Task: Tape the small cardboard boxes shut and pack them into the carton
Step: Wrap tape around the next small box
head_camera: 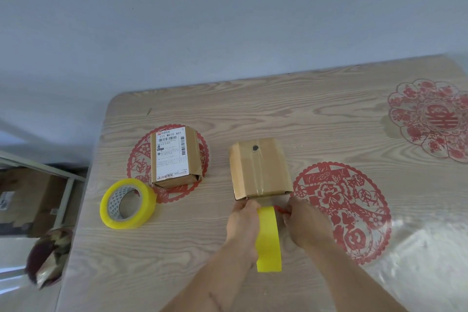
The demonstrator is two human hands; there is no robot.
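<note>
A small cardboard box (259, 170) with a black dot on top sits mid-table, clear tape running down its top toward me. Just in front of it my left hand (243, 220) grips a yellow tape roll (269, 238) held on edge, a clear strip stretching from the roll to the box's near edge. My right hand (304, 220) pinches a small red thing (281, 210) beside the strip; what it is cannot be told. A second small box (174, 157) with a white shipping label lies to the left. No carton shows on the table.
A second yellow tape roll (128, 204) lies flat left of the hands. The wood-grain table (304, 114) carries red paper-cut decorations under a clear cover. Off the table's left edge stand a cardboard carton (22, 200) by a metal frame and a dark bag (48, 256).
</note>
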